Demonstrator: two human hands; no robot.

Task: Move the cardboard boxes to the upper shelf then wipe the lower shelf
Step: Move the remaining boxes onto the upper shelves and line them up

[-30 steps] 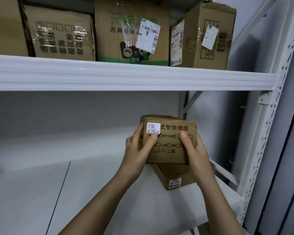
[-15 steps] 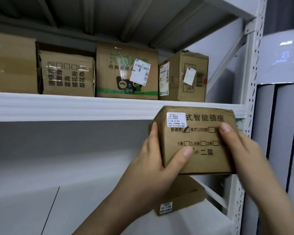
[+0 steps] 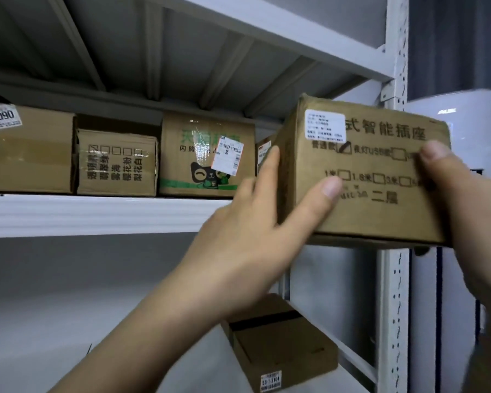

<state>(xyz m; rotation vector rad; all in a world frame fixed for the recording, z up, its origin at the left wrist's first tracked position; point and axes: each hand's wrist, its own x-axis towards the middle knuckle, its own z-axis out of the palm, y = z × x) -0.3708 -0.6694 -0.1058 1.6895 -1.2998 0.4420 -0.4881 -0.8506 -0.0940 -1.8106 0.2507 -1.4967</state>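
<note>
I hold a brown cardboard box (image 3: pixel 366 171) with printed characters and a white label up at the height of the upper shelf (image 3: pixel 97 214), at its right end. My left hand (image 3: pixel 253 228) grips the box's left side, thumb on the front face. My right hand (image 3: pixel 471 211) grips its right side, thumb on the front. A flat cardboard box (image 3: pixel 281 344) with a small label lies on the lower shelf (image 3: pixel 54 321) at the right, below the held box.
Several cardboard boxes stand in a row on the upper shelf, among them one with green print (image 3: pixel 204 157) and one labelled 3090 (image 3: pixel 26 148). A white perforated upright (image 3: pixel 394 307) frames the rack's right side. A shelf underside (image 3: pixel 182 52) hangs overhead.
Both hands have lifted the box up from the lower shelf to the level of the upper shelf, and rightward. The view has tilted upward. The flat box stays on the lower shelf.
</note>
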